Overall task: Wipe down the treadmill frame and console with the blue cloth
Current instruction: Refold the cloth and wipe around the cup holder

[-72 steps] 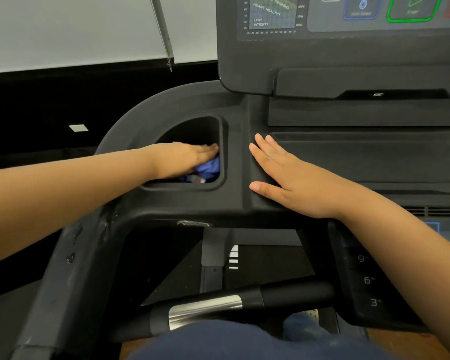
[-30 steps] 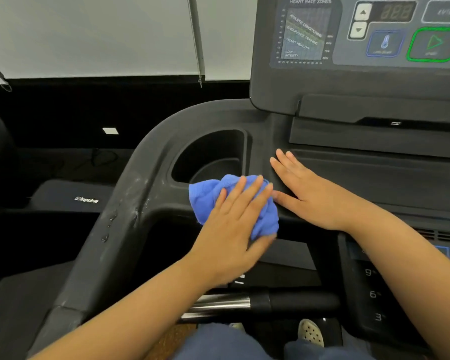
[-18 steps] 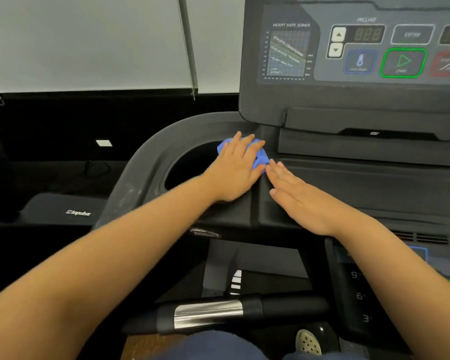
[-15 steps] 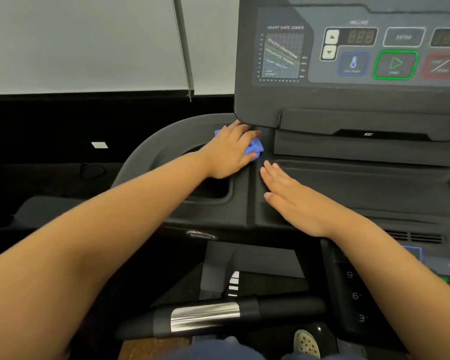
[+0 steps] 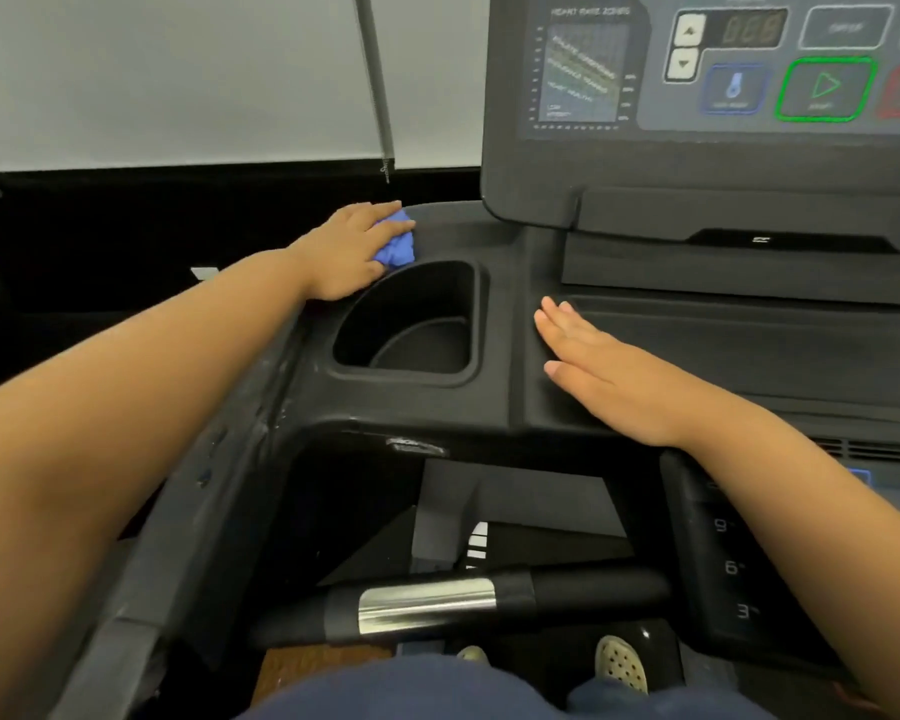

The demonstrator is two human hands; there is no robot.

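Blue cloth (image 5: 397,247): bunched beneath the left hand's fingers, on the curved far rim of the treadmill frame (image 5: 240,449). Only a fold shows, between forefinger and thumb.
Left hand (image 5: 346,254): palm down, fingers nearly straight and laid over the cloth, pressing it to the rim. No clenching round it can be made out.
Left arm: bare forearm stretched forward and rightward, lying above the frame's side rail.
Right hand (image 5: 611,368): flat and palm down, with fingers straight and close together and the thumb alongside. It holds nothing and rests on the black console deck (image 5: 749,345).
Right arm: bare, angled forward and leftward, wrist at the deck's near edge.
Cup holder (image 5: 411,330): dark recess between the two hands, its far-left edge just beside the left thumb.
Console panel (image 5: 697,96): upright, beyond the right hand. It carries a heart-rate chart and a green-edged button (image 5: 826,88); the lettering is blurred.
Handlebar (image 5: 427,601): black with a chrome sleeve, crosswise below both hands, on the person's side.
Shoe (image 5: 622,665): pale and perforated, beneath the right forearm.
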